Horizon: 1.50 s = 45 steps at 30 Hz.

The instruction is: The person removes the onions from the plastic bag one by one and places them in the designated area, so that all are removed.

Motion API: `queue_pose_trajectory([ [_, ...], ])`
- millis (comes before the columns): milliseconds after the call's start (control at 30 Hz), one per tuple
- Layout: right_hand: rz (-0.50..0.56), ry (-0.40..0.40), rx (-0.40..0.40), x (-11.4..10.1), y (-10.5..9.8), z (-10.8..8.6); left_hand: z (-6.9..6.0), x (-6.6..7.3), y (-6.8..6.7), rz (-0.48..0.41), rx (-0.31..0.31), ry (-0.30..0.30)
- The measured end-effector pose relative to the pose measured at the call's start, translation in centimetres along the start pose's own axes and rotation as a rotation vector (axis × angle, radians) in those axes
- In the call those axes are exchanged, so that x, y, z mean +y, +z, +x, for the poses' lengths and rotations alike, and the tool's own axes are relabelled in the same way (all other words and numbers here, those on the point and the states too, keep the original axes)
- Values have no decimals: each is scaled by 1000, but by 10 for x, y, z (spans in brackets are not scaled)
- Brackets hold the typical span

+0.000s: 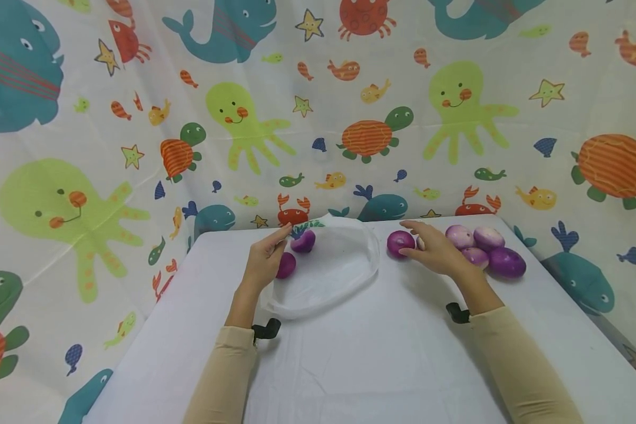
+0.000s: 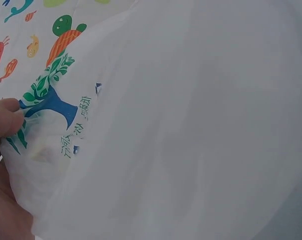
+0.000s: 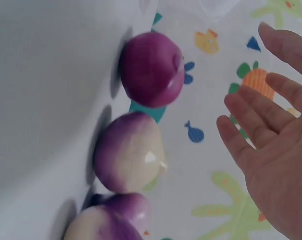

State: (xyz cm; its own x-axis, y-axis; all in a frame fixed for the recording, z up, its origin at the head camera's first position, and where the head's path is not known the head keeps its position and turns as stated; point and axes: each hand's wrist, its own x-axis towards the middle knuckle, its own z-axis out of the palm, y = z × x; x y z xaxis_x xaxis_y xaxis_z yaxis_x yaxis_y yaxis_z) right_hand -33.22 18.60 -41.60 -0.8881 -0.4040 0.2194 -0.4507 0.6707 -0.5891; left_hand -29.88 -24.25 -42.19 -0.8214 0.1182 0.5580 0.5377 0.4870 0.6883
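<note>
A thin white plastic bag (image 1: 328, 282) with a green and blue tree print (image 2: 51, 100) lies spread open on the table. My left hand (image 1: 265, 259) is at its left edge; in the left wrist view thumb and finger pinch the film beside the print. Two purple vegetables, one curved (image 1: 304, 241) and one round (image 1: 286, 266), show at the bag's left side, the round one partly behind the hand. My right hand (image 1: 429, 247) is held with fingers spread close to a round purple onion (image 1: 400, 243); the right wrist view shows a gap between hand and onion (image 3: 151, 70).
To the right sit several purple-and-white turnip-like vegetables (image 1: 460, 237) and a glossy dark purple oval one (image 1: 507, 263). White cloth covers the table (image 1: 360, 365). A curtain (image 1: 318, 159) printed with sea animals hangs behind and at the sides.
</note>
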Motion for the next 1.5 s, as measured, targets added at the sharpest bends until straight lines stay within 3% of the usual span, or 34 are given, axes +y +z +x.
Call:
queue_pose_trajectory([
  [400,-26,-138,-66,-26,35,7,1,-4,1,-10,16,11],
  [600,-34,-143,-73,-30,41,8,1,-3,0,-8,14,16],
  [867,-32,-227,-69,-40,51,11,0,-1,0,7,17,15],
  [1133,-20,-246,-84,-56,67,23,0,-1,0,-11,25,41],
  [1500,0,-343,-163,-82,108,43,1,-1,-1,8,19,31],
])
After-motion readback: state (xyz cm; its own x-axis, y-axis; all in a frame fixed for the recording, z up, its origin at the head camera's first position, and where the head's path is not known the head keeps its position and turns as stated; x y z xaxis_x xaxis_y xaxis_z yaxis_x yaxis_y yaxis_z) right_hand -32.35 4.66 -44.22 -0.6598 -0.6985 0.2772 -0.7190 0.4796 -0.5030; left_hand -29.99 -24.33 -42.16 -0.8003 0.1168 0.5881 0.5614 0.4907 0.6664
